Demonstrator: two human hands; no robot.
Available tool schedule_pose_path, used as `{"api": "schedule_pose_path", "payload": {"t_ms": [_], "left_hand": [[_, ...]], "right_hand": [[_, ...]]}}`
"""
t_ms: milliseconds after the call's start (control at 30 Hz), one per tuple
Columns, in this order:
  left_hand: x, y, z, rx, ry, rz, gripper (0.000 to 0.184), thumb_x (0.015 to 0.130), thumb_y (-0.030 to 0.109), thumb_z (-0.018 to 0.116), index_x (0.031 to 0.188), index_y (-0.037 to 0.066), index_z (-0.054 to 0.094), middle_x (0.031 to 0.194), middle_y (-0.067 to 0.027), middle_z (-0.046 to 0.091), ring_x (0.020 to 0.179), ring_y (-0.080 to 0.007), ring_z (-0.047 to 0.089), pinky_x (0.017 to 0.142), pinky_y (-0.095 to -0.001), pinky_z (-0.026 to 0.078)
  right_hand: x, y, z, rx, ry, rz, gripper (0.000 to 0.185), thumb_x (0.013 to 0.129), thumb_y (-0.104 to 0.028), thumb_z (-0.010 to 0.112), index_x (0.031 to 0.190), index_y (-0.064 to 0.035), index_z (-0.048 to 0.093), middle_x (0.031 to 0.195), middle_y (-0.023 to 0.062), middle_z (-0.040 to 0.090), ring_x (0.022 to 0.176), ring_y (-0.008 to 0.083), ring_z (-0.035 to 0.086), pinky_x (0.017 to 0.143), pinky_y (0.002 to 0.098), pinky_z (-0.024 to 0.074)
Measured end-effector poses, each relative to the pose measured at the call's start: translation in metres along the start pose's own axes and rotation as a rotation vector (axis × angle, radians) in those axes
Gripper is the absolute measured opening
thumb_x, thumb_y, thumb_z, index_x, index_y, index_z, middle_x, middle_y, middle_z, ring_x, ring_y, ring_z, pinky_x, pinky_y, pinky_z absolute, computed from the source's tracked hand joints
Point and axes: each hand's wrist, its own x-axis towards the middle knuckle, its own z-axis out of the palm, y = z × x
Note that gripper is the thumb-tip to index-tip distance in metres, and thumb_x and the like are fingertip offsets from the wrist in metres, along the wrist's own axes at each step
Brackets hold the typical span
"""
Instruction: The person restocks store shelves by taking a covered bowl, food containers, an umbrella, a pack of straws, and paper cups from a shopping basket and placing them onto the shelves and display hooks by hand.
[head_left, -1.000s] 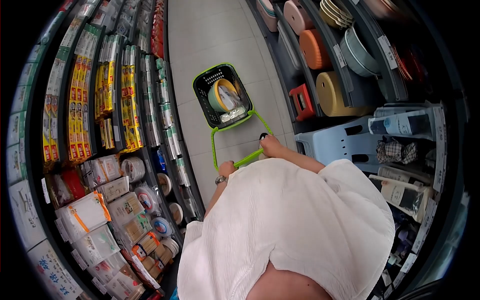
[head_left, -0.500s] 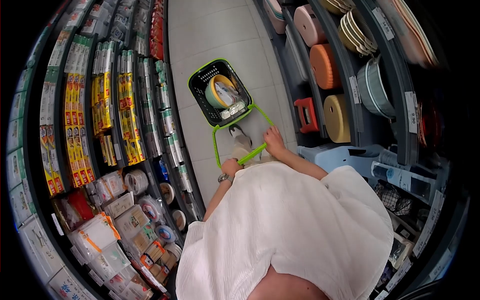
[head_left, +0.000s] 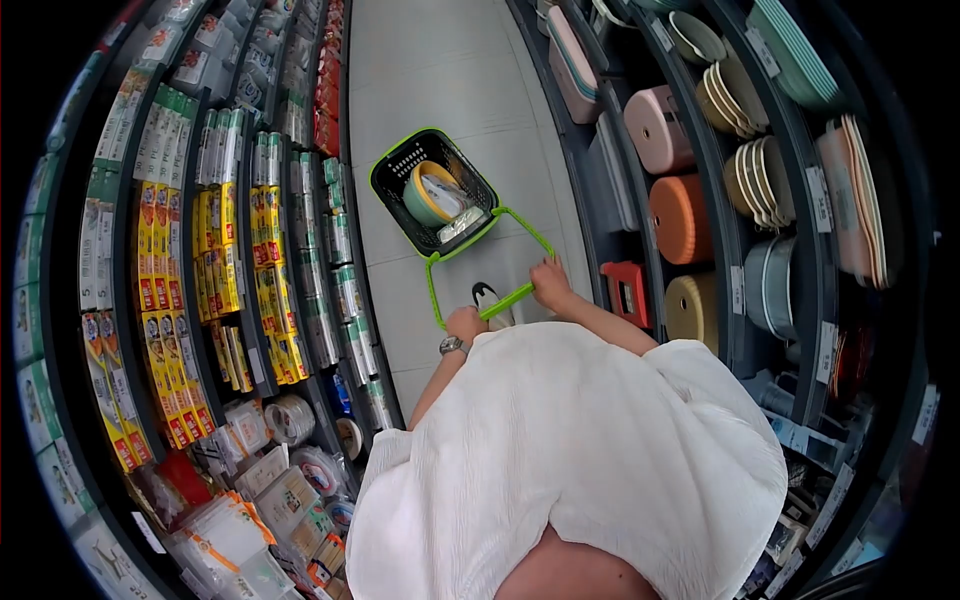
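My left hand point(head_left: 466, 325), with a watch on its wrist, is closed around one end of the bright green handle point(head_left: 508, 301). Near the handle's other end, my right hand point(head_left: 552, 284) grips it too. The handle belongs to a black shopping basket point(head_left: 398, 222) with a green rim, ahead of me over the floor. Inside the basket are a round tub point(head_left: 424, 203), green outside with a yellow rim, and a clear plastic-looking package point(head_left: 461, 225). Something white and wrapped sits in the tub; I cannot make out what.
Shelves line both sides of a tiled aisle point(head_left: 430, 60). Yellow and green boxes point(head_left: 160, 250) and packaged goods fill the left. Along the right stand an orange stool point(head_left: 682, 220), a pink stool point(head_left: 660, 130), a red item point(head_left: 626, 290) and stacked bowls point(head_left: 765, 185). A shoe point(head_left: 484, 292) shows below the basket.
The shelves on both sides have slid down the view as I move forward along the aisle. The basket stays ahead of me, both hands still on its handle.
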Motion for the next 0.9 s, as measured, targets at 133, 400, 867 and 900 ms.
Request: {"api": "schedule_pose_path", "payload": {"t_ms": [133, 400, 867, 900], "left_hand": [[0.053, -0.044, -0.016, -0.017, 0.082, 0.017, 0.018, 0.078, 0.023, 0.067, 0.079, 0.006, 0.072, 0.077, -0.0188, 0.069, 0.074, -0.0393, 0.067, 0.067, -0.0492, 0.054], [0.099, -0.100, -0.108, 0.086, 0.383, -0.185, 0.017, 0.082, 0.017, 0.070, 0.085, 0.000, 0.067, 0.114, -0.0263, 0.062, 0.115, -0.0413, 0.053, 0.095, -0.0539, 0.039], [0.238, -0.103, -0.161, 0.021, 0.341, -0.646, 0.039, 0.075, 0.009, 0.067, 0.110, -0.007, 0.059, 0.137, -0.0443, 0.039, 0.120, -0.0560, 0.045, 0.107, -0.0579, 0.035], [0.241, -0.103, -0.168, 0.041, 0.274, -0.599, 0.037, 0.075, 0.010, 0.068, 0.108, -0.006, 0.060, 0.137, -0.0457, 0.038, 0.122, -0.0583, 0.042, 0.109, -0.0592, 0.033]], "right_hand": [[0.076, -0.015, -0.019, -0.031, -0.178, -0.023, 0.011, 0.072, -0.013, 0.069, 0.079, -0.0048, 0.072, 0.086, 0.0185, 0.069, 0.095, 0.0374, 0.064, 0.093, 0.0522, 0.0454], [0.196, -0.057, -0.016, 0.159, -0.318, -0.307, 0.023, 0.075, -0.028, 0.074, 0.081, -0.0060, 0.069, 0.076, 0.0163, 0.068, 0.081, 0.0379, 0.068, 0.076, 0.0495, 0.0540], [0.393, -0.017, -0.046, 0.433, -0.639, -0.652, 0.043, 0.080, -0.044, 0.070, 0.088, -0.0015, 0.072, 0.086, 0.0213, 0.070, 0.084, 0.0409, 0.068, 0.077, 0.0502, 0.0549], [0.401, -0.014, -0.046, 0.437, -0.651, -0.650, 0.043, 0.080, -0.044, 0.070, 0.088, -0.0015, 0.072, 0.086, 0.0213, 0.070, 0.084, 0.0409, 0.068, 0.077, 0.0502, 0.0549]]}}
